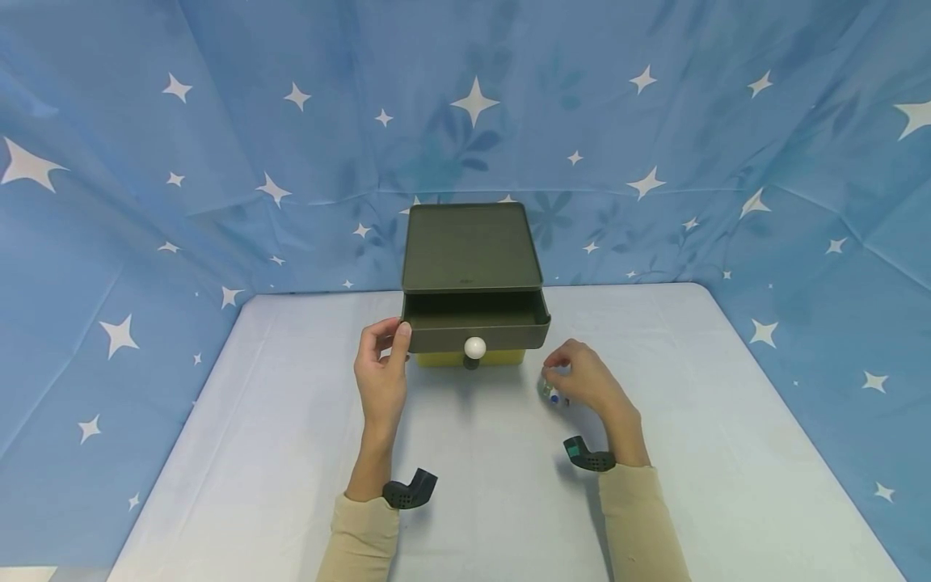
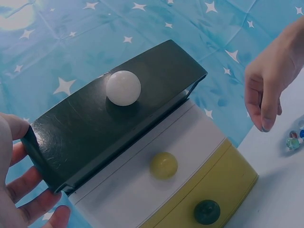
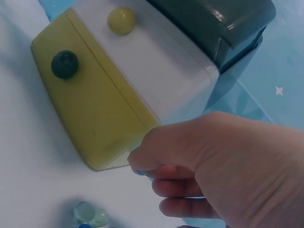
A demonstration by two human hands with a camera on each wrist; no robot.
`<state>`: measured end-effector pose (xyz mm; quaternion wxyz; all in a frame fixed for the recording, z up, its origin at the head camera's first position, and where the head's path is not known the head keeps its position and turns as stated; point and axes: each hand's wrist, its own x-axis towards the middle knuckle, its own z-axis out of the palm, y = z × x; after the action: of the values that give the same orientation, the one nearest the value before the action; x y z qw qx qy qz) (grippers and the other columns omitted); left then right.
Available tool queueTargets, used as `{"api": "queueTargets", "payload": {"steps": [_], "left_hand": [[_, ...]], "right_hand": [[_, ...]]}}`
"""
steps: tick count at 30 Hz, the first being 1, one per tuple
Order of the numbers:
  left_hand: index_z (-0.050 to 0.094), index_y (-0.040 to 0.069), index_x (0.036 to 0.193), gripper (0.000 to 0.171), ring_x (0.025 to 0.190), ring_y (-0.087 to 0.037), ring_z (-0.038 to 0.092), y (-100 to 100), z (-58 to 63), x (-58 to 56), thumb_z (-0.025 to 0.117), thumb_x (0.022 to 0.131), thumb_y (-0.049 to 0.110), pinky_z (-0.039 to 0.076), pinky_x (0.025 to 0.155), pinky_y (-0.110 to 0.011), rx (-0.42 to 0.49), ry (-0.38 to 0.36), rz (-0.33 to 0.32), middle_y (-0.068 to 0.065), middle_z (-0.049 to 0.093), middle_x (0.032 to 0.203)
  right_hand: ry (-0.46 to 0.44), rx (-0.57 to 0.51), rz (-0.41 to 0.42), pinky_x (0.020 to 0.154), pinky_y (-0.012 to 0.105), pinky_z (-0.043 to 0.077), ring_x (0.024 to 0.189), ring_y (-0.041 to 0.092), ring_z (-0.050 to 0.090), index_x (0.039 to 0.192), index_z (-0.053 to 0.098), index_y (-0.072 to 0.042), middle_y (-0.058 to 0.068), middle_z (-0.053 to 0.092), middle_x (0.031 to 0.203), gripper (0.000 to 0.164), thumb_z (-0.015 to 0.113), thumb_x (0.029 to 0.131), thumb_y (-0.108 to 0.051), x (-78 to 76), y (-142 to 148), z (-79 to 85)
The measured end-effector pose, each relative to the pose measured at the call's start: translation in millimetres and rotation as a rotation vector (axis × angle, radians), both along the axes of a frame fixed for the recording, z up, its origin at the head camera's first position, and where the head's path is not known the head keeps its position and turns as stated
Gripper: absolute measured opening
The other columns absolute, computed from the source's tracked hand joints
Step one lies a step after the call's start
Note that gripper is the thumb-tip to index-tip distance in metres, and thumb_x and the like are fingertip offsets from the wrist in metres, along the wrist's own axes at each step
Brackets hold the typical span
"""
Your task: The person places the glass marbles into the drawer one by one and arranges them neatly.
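Note:
A small chest has three stacked drawers: dark green on top, white in the middle, yellow at the bottom. The dark green drawer is pulled out, its white knob facing front. My left hand grips that drawer's left front corner, thumb at the front edge and fingers along the side. Right of the chest, low over the table, my right hand pinches a small bluish marble, mostly hidden by the fingertips. Several glass marbles, greenish, blue and brown, lie grouped on the table below that hand.
The chest stands toward the back of a white-covered table. Behind it and on both sides hangs a blue star-patterned cloth. A yellow knob sticks out from the white drawer, and a dark green knob from the yellow one.

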<state>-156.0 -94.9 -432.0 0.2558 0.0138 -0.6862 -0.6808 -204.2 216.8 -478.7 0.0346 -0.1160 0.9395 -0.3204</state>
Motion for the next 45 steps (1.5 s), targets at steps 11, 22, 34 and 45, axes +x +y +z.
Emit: {"api": "queueTargets", "payload": {"steps": [11, 22, 34, 45], "left_hand": [[0.062, 0.004, 0.119, 0.03, 0.099, -0.016, 0.059, 0.3, 1.5, 0.7, 0.065, 0.098, 0.025, 0.053, 0.073, -0.017, -0.003, -0.007, 0.003, 0.004, 0.062, 0.11], [0.062, 0.003, 0.12, 0.031, 0.098, -0.016, 0.058, -0.2, 1.1, 0.5, 0.065, 0.098, 0.024, 0.053, 0.073, -0.017, 0.0, -0.009, 0.002, 0.001, 0.062, 0.111], [0.062, 0.004, 0.119, 0.03, 0.098, -0.015, 0.059, 0.5, 2.1, 1.2, 0.065, 0.098, 0.026, 0.053, 0.073, -0.017, -0.006, -0.008, 0.006, 0.003, 0.062, 0.111], [0.062, 0.004, 0.119, 0.03, 0.098, -0.015, 0.059, 0.5, 1.5, 1.0, 0.065, 0.098, 0.025, 0.053, 0.073, -0.017, -0.007, -0.004, 0.008, 0.004, 0.062, 0.11]], "right_hand": [[0.059, -0.017, -0.021, 0.092, 0.051, 0.051, 0.103, 0.032, 0.06, 0.099, 0.071, -0.005, 0.013, 0.065, 0.104, 0.018, 0.067, 0.09, -0.019, 5.3, 0.4, 13.1], [0.146, -0.035, -0.055, 0.093, 0.051, 0.051, 0.105, 0.032, 0.058, 0.1, 0.071, -0.005, 0.012, 0.064, 0.105, 0.018, 0.067, 0.089, -0.019, 9.6, -1.0, 24.3], [0.256, -0.058, -0.102, 0.086, 0.045, 0.049, 0.103, 0.031, 0.058, 0.099, 0.069, -0.005, 0.011, 0.064, 0.103, 0.016, 0.067, 0.09, -0.018, 14.1, -3.3, 33.3], [0.385, -0.101, -0.119, 0.082, 0.043, 0.049, 0.099, 0.026, 0.057, 0.097, 0.068, -0.005, 0.009, 0.064, 0.1, 0.013, 0.07, 0.089, -0.015, 19.5, -4.6, 40.3]]}}
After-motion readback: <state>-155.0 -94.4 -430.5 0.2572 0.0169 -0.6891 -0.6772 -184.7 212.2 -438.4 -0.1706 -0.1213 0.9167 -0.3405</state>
